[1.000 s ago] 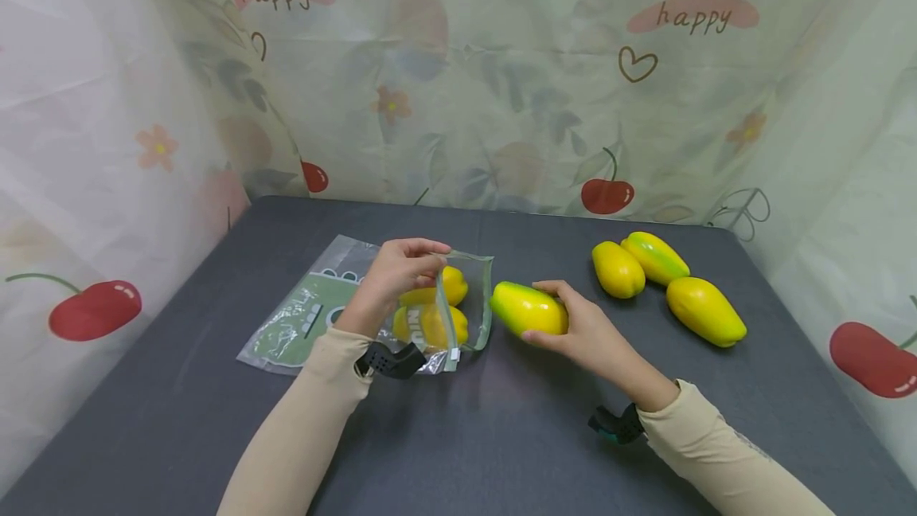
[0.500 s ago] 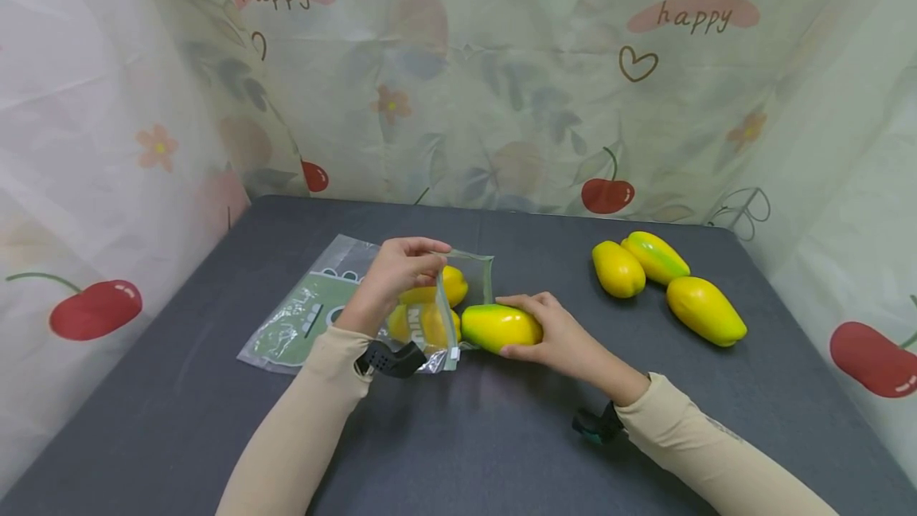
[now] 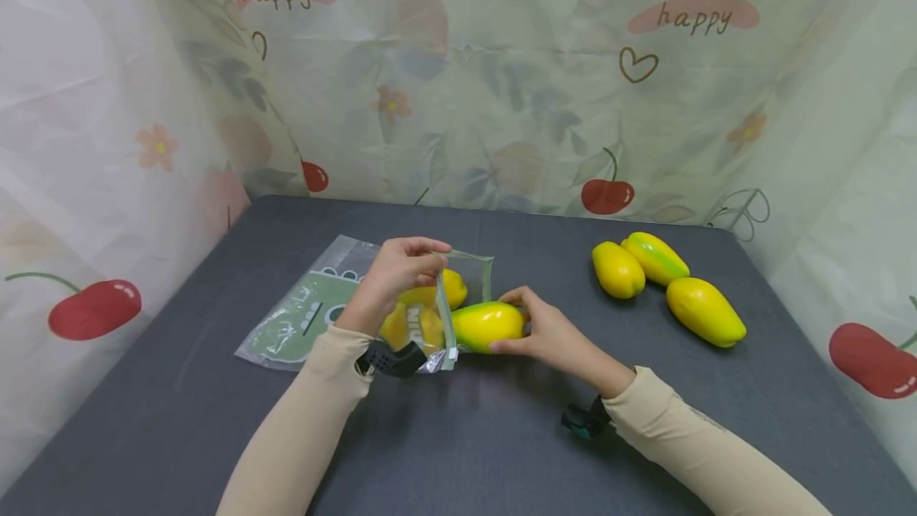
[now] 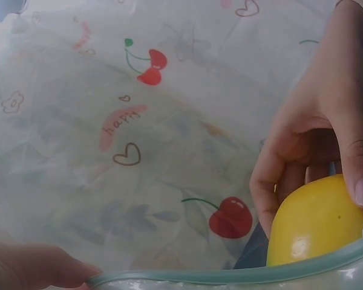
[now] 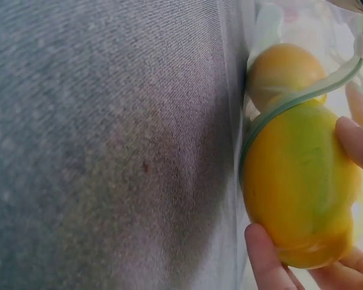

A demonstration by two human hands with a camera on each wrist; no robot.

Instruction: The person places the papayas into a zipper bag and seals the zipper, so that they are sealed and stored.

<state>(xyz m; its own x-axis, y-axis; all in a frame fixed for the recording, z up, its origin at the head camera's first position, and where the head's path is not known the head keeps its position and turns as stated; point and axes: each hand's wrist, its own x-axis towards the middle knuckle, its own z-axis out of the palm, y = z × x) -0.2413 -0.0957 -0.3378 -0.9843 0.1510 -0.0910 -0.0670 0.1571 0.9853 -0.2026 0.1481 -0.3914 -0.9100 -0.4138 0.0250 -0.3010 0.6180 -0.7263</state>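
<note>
A clear zip bag (image 3: 304, 321) with a green cartoon print lies on its side, its mouth facing right. My left hand (image 3: 392, 277) pinches the upper edge of that mouth and keeps it raised. Inside the bag are two yellow papayas, a rear papaya (image 3: 454, 287) and a front papaya (image 3: 414, 328), partly covered by my left hand and the print. My right hand (image 3: 555, 334) grips a yellow-green papaya (image 3: 493, 326) by its right end. In the right wrist view the front of this held papaya (image 5: 302, 172) is inside the green zip rim (image 5: 290, 103), close against another papaya.
Three more papayas lie at the right rear: a left one (image 3: 618, 270), a back one (image 3: 655, 257) and a right one (image 3: 706, 311). The dark table (image 3: 473, 436) is enclosed by a patterned curtain (image 3: 487, 86) at the back and sides.
My right hand has carried the papaya leftward and slightly down, from outside the bag into its mouth. The front papaya inside has shifted left. My left hand has stayed put.
</note>
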